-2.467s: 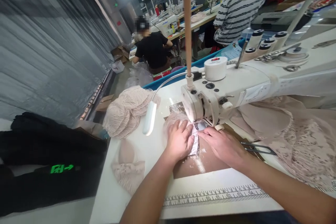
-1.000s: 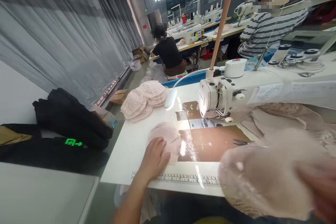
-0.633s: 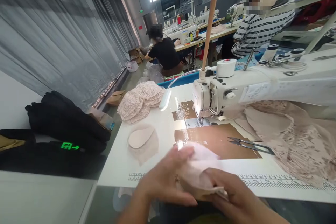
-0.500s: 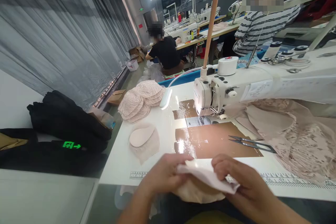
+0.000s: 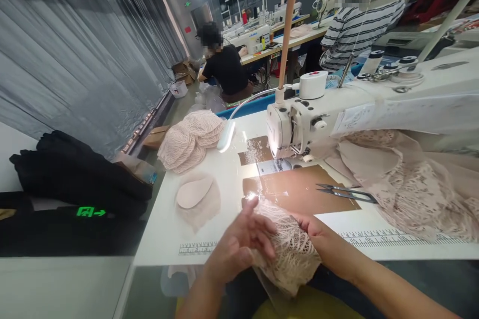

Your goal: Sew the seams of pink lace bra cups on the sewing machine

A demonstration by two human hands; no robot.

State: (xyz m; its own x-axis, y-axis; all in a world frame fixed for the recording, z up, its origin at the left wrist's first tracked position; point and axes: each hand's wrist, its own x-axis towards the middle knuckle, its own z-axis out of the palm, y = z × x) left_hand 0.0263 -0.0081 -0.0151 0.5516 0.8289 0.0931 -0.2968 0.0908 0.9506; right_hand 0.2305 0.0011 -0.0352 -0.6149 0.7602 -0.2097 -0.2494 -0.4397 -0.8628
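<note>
Both my hands hold a beige lace cup piece (image 5: pixel 290 249) at the near edge of the white sewing table (image 5: pixel 168 219). My left hand (image 5: pixel 239 246) grips its left side, fingers curled over the lace. My right hand (image 5: pixel 318 234) grips the right side, mostly tucked under it. The white sewing machine (image 5: pixel 299 122) stands just beyond, its needle area lit, with a brown plate (image 5: pixel 295 189) in front of it.
Thread snips (image 5: pixel 344 193) lie on the brown plate. A stack of lace cups (image 5: pixel 190 139) and a flat beige pad piece (image 5: pixel 194 194) sit left. A heap of lace fabric (image 5: pixel 419 189) fills the right. Black clothing (image 5: pixel 75 179) lies far left. Two people sit at machines behind.
My hands left the needle area; the right one brought a cup piece from the right. Both now hold it at the table's near edge, turned lace side up. A pad piece was set down at left.
</note>
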